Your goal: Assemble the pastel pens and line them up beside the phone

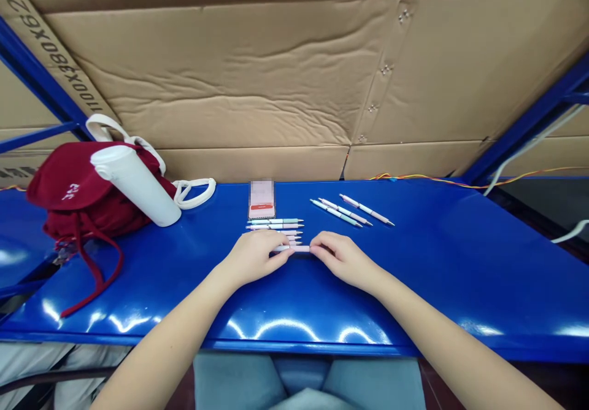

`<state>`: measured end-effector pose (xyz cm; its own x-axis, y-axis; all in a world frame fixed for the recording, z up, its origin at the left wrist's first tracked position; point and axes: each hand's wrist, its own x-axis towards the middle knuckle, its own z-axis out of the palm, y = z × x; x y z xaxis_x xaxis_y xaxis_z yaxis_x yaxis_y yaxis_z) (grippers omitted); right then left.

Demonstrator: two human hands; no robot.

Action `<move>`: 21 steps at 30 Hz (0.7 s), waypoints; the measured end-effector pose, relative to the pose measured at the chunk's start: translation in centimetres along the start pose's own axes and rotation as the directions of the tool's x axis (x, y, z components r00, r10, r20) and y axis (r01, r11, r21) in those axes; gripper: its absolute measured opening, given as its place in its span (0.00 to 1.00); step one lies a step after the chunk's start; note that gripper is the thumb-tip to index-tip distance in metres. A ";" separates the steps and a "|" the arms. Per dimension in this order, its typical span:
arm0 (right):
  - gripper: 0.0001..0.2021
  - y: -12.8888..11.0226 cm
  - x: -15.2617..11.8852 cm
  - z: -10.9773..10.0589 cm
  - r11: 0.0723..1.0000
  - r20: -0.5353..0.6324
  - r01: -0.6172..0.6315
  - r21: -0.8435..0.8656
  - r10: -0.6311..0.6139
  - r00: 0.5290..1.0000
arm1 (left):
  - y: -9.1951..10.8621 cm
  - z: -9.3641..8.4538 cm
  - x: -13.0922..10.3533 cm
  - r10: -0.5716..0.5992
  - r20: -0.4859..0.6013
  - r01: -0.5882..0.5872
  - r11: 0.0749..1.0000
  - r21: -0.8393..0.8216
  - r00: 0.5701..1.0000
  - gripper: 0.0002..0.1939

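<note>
Bare forearms [177, 330] extend over the blue table [460, 256]; the left hand [253, 256] clamps a pen [301, 249], the right hand [345, 259] pinches its right end tightly.

White bottle [140, 186] beside red bag [59, 180], left; phone [262, 197] near rear edge of blue table [460, 263]; cardboard [257, 78] behind.

Slim white-and-pink pen [301, 248] between my left hand [255, 255], 9 o'clock, and my right hand [343, 258], 3, over glossy blue tabletop [460, 263]. From it: row of slim pastel pens [283, 226] just beyond, 11; flat rectangular phone [262, 199] past them, 11; three slim pastel-and-white pens [346, 212], 2; white cylindrical bottle [138, 183], 10, before red fabric bag [59, 183]; brown cardboard wall [257, 78] behind, 12.
</note>
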<state>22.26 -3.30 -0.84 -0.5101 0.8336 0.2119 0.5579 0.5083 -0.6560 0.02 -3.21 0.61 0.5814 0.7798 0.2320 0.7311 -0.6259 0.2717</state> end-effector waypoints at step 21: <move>0.05 0.3 -0.1 0.3 0.994 -0.051 -0.071 0.088 0.076 0.996 | -0.1 -0.1 0.0 -0.005 0.003 0.005 1.000 -0.011 1.000 0.12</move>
<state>22.31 -3.22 -1.26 -0.4321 0.8797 0.1984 0.5333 0.4267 -0.7305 -0.09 -3.14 0.64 0.5785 0.7832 0.2278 0.7302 -0.6217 0.2832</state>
